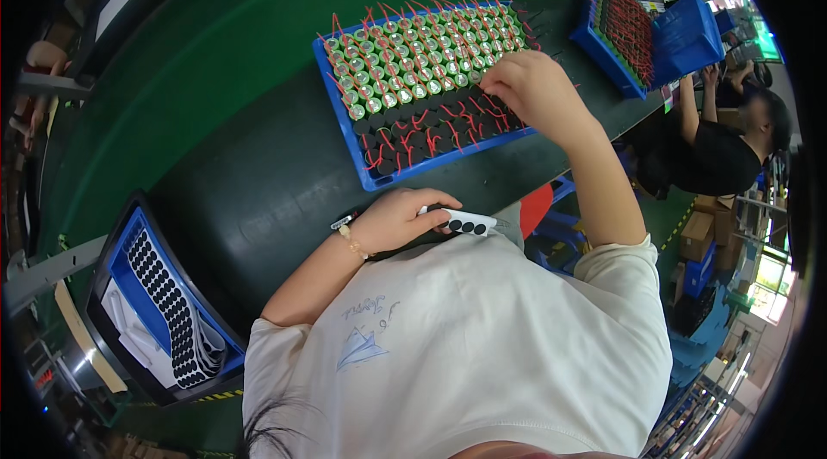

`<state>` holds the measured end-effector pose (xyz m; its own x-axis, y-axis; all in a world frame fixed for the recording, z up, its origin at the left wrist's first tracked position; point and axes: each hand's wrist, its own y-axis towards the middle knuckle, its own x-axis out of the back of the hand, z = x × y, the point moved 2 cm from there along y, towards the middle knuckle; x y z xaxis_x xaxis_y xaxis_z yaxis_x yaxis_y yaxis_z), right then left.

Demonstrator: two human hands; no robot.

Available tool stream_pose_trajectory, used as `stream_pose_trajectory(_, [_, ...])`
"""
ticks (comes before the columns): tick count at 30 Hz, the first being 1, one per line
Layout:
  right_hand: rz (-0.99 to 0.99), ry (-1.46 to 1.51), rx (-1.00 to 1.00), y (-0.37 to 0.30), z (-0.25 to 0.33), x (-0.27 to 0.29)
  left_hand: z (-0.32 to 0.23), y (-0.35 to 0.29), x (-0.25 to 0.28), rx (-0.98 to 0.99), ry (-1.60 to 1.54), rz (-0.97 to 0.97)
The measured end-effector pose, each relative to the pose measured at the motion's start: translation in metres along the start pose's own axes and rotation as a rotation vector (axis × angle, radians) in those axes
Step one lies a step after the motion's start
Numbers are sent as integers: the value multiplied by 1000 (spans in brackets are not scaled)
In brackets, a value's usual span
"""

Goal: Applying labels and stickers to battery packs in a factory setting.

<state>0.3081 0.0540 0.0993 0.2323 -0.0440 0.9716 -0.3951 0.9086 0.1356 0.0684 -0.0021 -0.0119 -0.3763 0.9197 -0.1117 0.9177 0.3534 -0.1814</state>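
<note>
My left hand point(401, 216), a bracelet at its wrist, is closed on a white strip of round black stickers point(468, 226) close to my shirt. Over the right part of a blue tray point(346, 136), my right hand point(536, 90) is bent down, thumb and fingers pinched together at the cell tops. What lies between those fingertips is too small to make out. Upright green cylindrical cells point(392, 101) with red wires fill the tray's far rows in a grid. The near rows have black round tops point(419, 142), with red wires lying across them.
At the left, a blue bin point(148, 311) inside a dark crate holds folded sticker strips point(175, 313). Another blue tray of wired cells point(622, 24) stands at the far right beside a blue container point(687, 39). Beyond the table's right side is another person point(719, 149).
</note>
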Motion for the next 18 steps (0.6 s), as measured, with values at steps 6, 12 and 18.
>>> stream_pose_trajectory(6, [-95,10,-40,-22,11,-4,0,0,0,36,7,16])
stream_pose_trajectory(12, [-234,175,-87,-8,-7,-6,2,3,0,28,-6,26])
stream_pose_trajectory(18, [-165,199,-149,-15,-5,-3,0,2,-1,27,12,12])
